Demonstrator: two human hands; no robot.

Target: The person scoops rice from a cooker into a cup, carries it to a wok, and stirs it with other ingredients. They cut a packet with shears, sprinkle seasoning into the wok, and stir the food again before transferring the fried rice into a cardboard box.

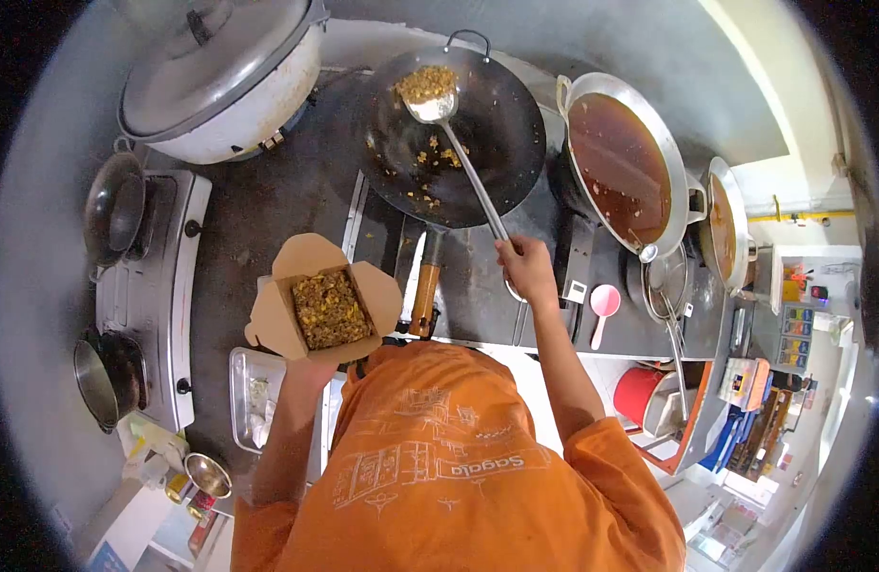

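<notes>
My left hand (311,372) holds up a brown cardboard box (374,296) from below, its flaps spread. Brown fried rice with yellow bits (330,310) fills the box; most of the fingers are hidden beneath it. My right hand (529,271) is closed around the handle of a long metal spatula (472,175). The spatula's blade lies in a black wok (506,124), below a clump of food (427,84) near the far side. Small bits of food are scattered over the wok's inner surface.
A large lidded pot (239,95) stands at the back left, above a gas stove (177,286) with pans. On the right are a pot of red-brown liquid (619,167), a second pot (724,227) and a pink scoop (604,301). A knife (413,276) lies near the wok.
</notes>
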